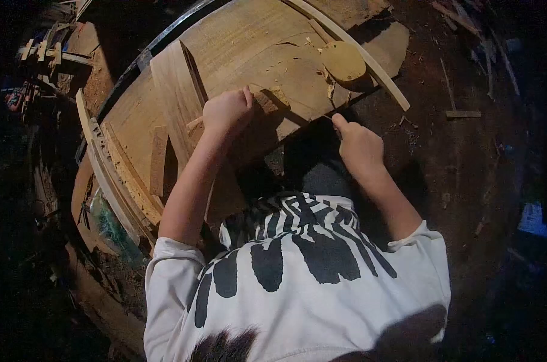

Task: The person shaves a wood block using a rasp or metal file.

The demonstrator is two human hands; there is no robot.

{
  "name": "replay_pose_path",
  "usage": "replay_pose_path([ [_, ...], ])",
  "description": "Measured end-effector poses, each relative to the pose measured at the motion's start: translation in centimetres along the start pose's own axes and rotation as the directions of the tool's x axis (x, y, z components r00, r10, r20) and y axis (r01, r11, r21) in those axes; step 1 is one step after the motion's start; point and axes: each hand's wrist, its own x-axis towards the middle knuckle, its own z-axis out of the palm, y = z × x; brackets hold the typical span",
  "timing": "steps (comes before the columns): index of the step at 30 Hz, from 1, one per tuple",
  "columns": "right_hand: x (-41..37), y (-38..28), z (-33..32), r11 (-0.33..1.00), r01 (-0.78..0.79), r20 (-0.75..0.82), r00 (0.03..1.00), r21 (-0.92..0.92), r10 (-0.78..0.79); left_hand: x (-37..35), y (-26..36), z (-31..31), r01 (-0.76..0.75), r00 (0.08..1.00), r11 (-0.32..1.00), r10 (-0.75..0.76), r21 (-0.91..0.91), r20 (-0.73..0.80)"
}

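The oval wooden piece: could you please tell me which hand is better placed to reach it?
Probably the right. The right hand sits at the edge of the board, nearer the oval wooden piece; the left hand lies farther off, resting on a small block.

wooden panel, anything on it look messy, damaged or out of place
Loose shavings lie strewn over the wooden panel beside the oval piece, just beyond the left hand and right hand. Offcuts litter the dirt floor to the right. Nothing looks broken.

Left hand (226,111), right hand (359,145): both seemingly clenched.
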Motion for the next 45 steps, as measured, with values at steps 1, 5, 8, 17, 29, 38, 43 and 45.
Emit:
replay_pose_path([
  [1, 0.2, 0.1, 0.0, 1.000, 0.001, -0.005, 1.000, -0.005, -0.001, -0.1, 0.1, -0.1, 0.003, 1.000, 1.000, -0.003, -0.001, -0.006],
  [5, -0.3, -0.4, 2.1, 1.000, -0.010, -0.033, 0.999, -0.002, 0.010, -0.1, 0.0, 0.1, -0.027, 0.999, 0.999, 0.027, -0.017, -0.025],
  [8, -0.9, -2.1, 2.7, 0.951, -0.181, 0.130, 0.980, 0.249, 0.152, -0.1, 0.1, 0.1, -0.007, 1.000, 1.000, 0.007, 0.016, -0.004],
  [17, -4.1, -5.5, 3.8, 0.620, -0.215, 0.260, 0.965, 0.755, 0.019, -0.3, 0.1, 0.6, 0.021, 0.998, 1.000, -0.021, -0.001, -0.067],
  [29, 1.4, -7.5, 4.7, 0.566, -0.199, 0.187, 0.979, 0.800, 0.080, -0.5, 0.4, -0.6, 0.005, 1.000, 1.000, -0.005, -0.015, -0.010],
  [38, -3.6, -6.4, 5.3, 0.684, -0.266, 0.240, 0.961, 0.679, 0.136, 0.3, 0.1, -0.2, 0.098, 0.994, 0.991, -0.092, -0.094, 0.065],
  [43, 1.9, -7.3, 4.3, 0.718, -0.134, 0.112, 0.991, 0.683, 0.079, 0.7, -0.3, 0.2, 0.071, 0.994, 0.992, -0.062, -0.103, 0.095],
  [45, 2.8, -7.3, 4.7, 0.722, -0.037, 0.001, 0.999, 0.691, 0.050, 0.7, -0.4, 0.0, 0.074, 0.994, 0.991, -0.065, -0.111, 0.084],
])
